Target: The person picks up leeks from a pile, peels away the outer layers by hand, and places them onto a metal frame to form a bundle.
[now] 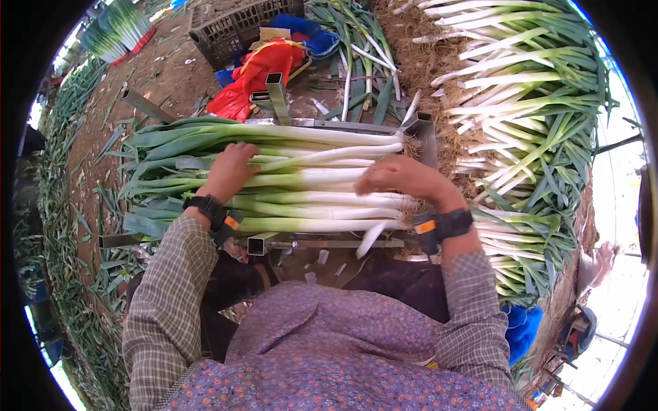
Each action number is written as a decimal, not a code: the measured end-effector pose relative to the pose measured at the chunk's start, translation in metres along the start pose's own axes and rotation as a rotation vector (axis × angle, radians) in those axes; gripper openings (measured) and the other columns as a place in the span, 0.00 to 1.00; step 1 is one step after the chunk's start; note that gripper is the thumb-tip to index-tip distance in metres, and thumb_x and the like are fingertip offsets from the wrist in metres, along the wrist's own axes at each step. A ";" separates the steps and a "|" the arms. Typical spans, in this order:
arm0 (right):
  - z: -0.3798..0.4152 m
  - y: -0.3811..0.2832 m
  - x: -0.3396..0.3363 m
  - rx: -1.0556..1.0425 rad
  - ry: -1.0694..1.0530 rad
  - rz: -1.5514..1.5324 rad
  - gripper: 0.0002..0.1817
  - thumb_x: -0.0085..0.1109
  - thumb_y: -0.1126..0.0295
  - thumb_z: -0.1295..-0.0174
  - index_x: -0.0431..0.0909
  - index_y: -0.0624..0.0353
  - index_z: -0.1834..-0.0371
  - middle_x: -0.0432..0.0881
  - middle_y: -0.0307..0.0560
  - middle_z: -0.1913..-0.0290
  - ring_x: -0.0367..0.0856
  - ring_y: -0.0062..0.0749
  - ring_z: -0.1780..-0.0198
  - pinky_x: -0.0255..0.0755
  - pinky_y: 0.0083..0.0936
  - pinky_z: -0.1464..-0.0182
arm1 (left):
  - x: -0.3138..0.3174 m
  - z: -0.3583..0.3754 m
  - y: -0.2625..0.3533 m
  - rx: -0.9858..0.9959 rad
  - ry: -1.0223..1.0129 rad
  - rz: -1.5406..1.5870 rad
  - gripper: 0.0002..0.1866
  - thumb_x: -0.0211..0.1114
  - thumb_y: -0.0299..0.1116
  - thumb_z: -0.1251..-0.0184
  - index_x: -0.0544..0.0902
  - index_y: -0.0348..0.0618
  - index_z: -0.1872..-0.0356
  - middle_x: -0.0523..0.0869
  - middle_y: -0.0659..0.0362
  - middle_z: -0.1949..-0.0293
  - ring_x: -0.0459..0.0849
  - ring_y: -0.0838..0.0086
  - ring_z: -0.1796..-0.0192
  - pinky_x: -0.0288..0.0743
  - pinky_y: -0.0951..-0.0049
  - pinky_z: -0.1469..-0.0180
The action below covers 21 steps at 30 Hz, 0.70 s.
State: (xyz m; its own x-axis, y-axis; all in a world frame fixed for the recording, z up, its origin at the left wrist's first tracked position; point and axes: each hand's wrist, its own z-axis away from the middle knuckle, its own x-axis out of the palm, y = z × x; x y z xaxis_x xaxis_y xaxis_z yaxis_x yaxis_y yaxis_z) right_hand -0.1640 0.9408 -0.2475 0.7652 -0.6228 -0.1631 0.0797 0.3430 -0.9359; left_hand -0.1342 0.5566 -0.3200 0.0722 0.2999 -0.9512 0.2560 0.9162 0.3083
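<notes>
Several long leeks (322, 179) lie side by side in a metal frame (322, 124), green leaves to the left, white stems and roots to the right. On the green part of the leeks rests my left hand (232, 168), its fingers bent down among the stalks; what they hold, if anything, is hidden. Over the white stems near the root end is my right hand (401, 179), with its fingers curled together and their tips hidden from view. A loose white peel (371, 239) hangs at the frame's near edge, below my right hand.
A large pile of leeks (521, 116) runs down the right side. Behind the frame are a dark crate (236, 27), a red plastic bag (257, 75) and loose leeks (360, 58). Tied bundles (116, 31) stand at the back left. Metal posts (277, 96) rise from the frame.
</notes>
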 end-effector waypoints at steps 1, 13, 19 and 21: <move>-0.009 0.017 0.001 -0.018 0.123 0.258 0.12 0.54 0.62 0.34 0.83 0.56 0.57 0.87 0.53 0.59 0.86 0.42 0.62 0.78 0.35 0.56 | 0.006 -0.002 -0.004 0.040 -0.041 -0.077 0.14 0.67 0.35 0.43 0.81 0.43 0.57 0.81 0.54 0.56 0.79 0.55 0.49 0.75 0.56 0.49; -0.064 0.101 0.009 0.028 0.527 0.960 0.17 0.62 0.64 0.44 0.80 0.53 0.50 0.79 0.49 0.55 0.79 0.49 0.52 0.76 0.41 0.49 | -0.035 -0.022 -0.008 0.117 -0.231 -0.107 0.11 0.61 0.34 0.40 0.80 0.46 0.56 0.85 0.48 0.69 0.84 0.48 0.63 0.77 0.51 0.58; -0.065 0.095 0.004 0.072 0.653 0.869 0.11 0.64 0.67 0.46 0.80 0.55 0.60 0.78 0.50 0.59 0.79 0.49 0.55 0.74 0.43 0.53 | -0.027 -0.040 -0.025 0.247 0.015 -0.162 0.14 0.68 0.32 0.46 0.79 0.49 0.57 0.81 0.55 0.56 0.78 0.56 0.46 0.73 0.57 0.47; -0.065 0.098 0.004 0.106 0.687 0.849 0.10 0.64 0.68 0.46 0.79 0.56 0.61 0.78 0.50 0.60 0.79 0.49 0.56 0.74 0.43 0.54 | -0.019 -0.034 -0.014 0.157 0.035 -0.280 0.14 0.71 0.32 0.49 0.78 0.51 0.61 0.79 0.59 0.55 0.75 0.59 0.45 0.70 0.57 0.47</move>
State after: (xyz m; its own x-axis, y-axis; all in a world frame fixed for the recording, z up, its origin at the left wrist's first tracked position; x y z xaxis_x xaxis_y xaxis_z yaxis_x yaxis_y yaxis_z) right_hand -0.1943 0.9263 -0.3600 0.0807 -0.4028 -0.9117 -0.2253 0.8837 -0.4104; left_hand -0.1724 0.5470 -0.3061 -0.0551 0.0532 -0.9971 0.4072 0.9130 0.0262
